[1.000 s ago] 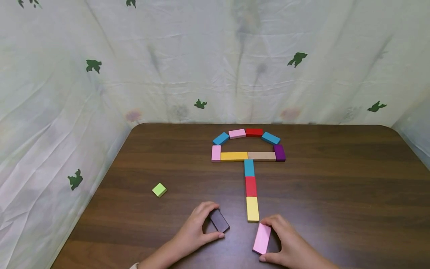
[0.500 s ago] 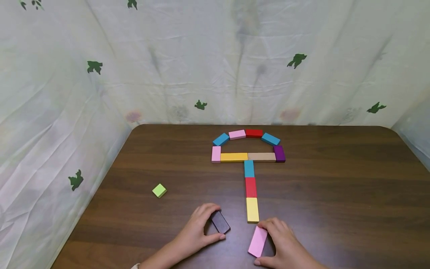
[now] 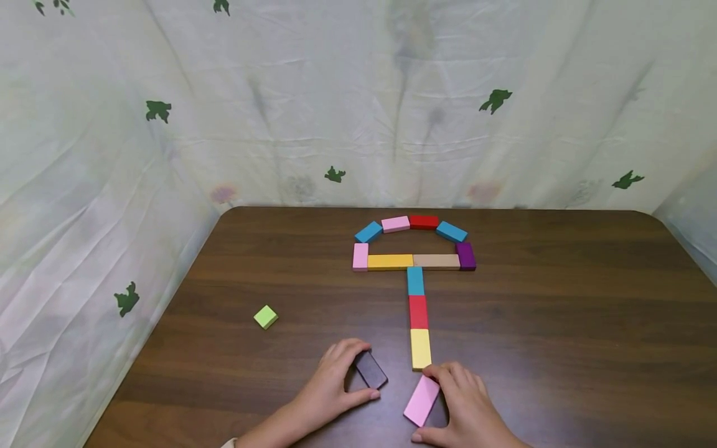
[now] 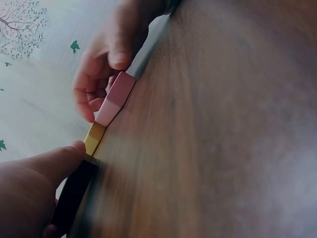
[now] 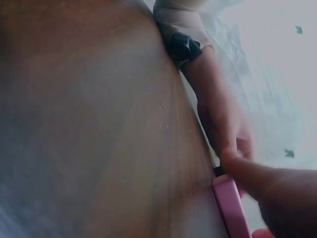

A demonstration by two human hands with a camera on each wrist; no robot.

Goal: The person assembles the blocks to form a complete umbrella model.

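Observation:
In the head view my left hand (image 3: pixel 330 384) pinches a dark block (image 3: pixel 371 369) between thumb and fingertips at its two ends. To its right, my right hand (image 3: pixel 469 404) holds a pink block (image 3: pixel 422 401) the same way, thumb at the near end and fingers at the far end. The pink block lies slanted, just below the yellow block (image 3: pixel 421 350) that ends a column with a red block (image 3: pixel 418 312) and a blue block (image 3: pixel 415 280). Both wrist views show the held blocks low at the wooden surface; the left one also shows the pink block (image 4: pixel 117 99) beyond the dark one.
Above the column, a row of an orange-yellow block (image 3: pixel 390 262) and a tan block (image 3: pixel 437 261) closes a half-ring of several coloured blocks. A small lime-green block (image 3: pixel 266 317) sits alone on the left. The brown wooden table (image 3: pixel 560 323) meets patterned cloth (image 3: pixel 358 93) at its back.
My right hand has moved left with the pink block, which has turned to a stronger slant. My left hand and the dark block have shifted slightly right.

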